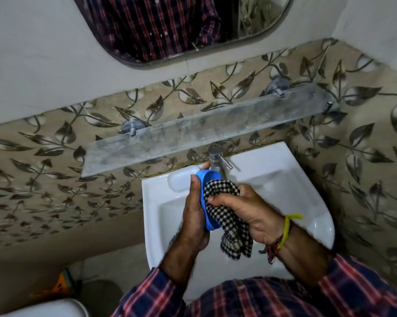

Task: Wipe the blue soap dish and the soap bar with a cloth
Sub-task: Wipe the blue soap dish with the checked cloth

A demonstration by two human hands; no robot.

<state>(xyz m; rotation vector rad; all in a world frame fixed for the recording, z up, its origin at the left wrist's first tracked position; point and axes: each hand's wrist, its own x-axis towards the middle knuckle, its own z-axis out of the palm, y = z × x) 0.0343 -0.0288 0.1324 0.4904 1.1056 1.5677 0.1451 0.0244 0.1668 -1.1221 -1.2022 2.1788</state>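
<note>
A white basin (273,191) sits against the far wall, its bowl running toward the near edge of the view. A steel tap (217,160) stands at its far rim, lever pointing right. Just left of the tap, a moulded soap recess (180,183) is sunk into the basin's rim. Above the basin, a cloudy glass shelf (204,133) runs across the wall on two metal brackets (131,129), rising toward the right. The wall tiles (44,168) carry a dark leaf-and-vine pattern. Farther up hangs a rounded mirror (170,28), reflecting a plaid shirt. At the near left, an orange object (60,286) lies on the floor, too blurred to identify.
</note>
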